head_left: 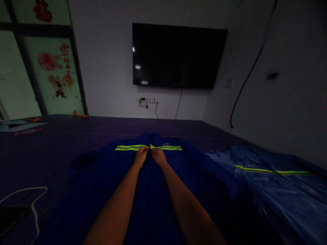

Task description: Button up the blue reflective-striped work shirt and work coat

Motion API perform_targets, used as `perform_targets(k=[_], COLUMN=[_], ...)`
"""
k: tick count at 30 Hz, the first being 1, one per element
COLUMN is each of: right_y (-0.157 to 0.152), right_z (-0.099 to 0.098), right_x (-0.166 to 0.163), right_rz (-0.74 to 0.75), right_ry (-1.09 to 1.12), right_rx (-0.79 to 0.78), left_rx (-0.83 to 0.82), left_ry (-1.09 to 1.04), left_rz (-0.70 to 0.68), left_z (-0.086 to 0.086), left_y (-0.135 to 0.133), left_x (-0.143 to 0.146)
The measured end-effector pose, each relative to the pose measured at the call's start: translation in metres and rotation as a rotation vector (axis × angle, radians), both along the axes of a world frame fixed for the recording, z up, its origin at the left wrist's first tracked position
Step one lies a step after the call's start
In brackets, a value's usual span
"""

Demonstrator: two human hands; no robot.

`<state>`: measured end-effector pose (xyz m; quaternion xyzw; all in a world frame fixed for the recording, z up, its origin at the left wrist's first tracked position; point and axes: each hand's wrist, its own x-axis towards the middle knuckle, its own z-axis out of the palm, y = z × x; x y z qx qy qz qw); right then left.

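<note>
A dark blue work jacket (107, 177) with a yellow-green reflective stripe (127, 147) across the chest lies flat on a dark purple surface in front of me. Both my arms reach forward over it. My left hand (141, 156) pinches the left front edge at the stripe, fingers closed. My right hand (158, 156) pinches the right front edge right beside it, fingers closed too. The two hands almost touch at the jacket's centre opening, just below the collar (153, 137).
A second blue jacket (276, 190) with a reflective stripe lies crumpled at the right. A white cable (33, 200) curls at the lower left. A black TV (178, 56) hangs on the far wall. Papers (20, 126) lie at the far left.
</note>
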<state>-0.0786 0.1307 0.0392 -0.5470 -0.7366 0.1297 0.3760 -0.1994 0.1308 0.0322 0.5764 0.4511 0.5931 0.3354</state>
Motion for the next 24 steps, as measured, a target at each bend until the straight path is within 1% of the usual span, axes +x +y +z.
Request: perform_targets(k=[4,7,10,18,24], right_y=[-0.003,-0.008,-0.012,-0.019,-0.023], right_z=[0.003,0.006,0.009,0.018,0.019], right_x=[-0.002,-0.004,-0.007,-0.010,-0.009], right_rz=[-0.071,-0.155,-0.199,-0.240,-0.234], right_ry=[-0.051,-0.121,-0.185,-0.276,-0.266], right_rx=[0.006,-0.007,-0.026,-0.103,-0.100], left_rx=[0.017,0.031,0.038,0.123,0.136], left_ry=[-0.017,-0.013,0.004,0.129,0.177], left_rz=[-0.008,-0.002,0.006,0.052,0.086], left_z=[0.000,-0.001,0.000,0.004,0.003], left_y=[0.000,0.000,0.000,-0.003,-0.004], left_x=[0.001,0.002,0.003,0.003,0.006])
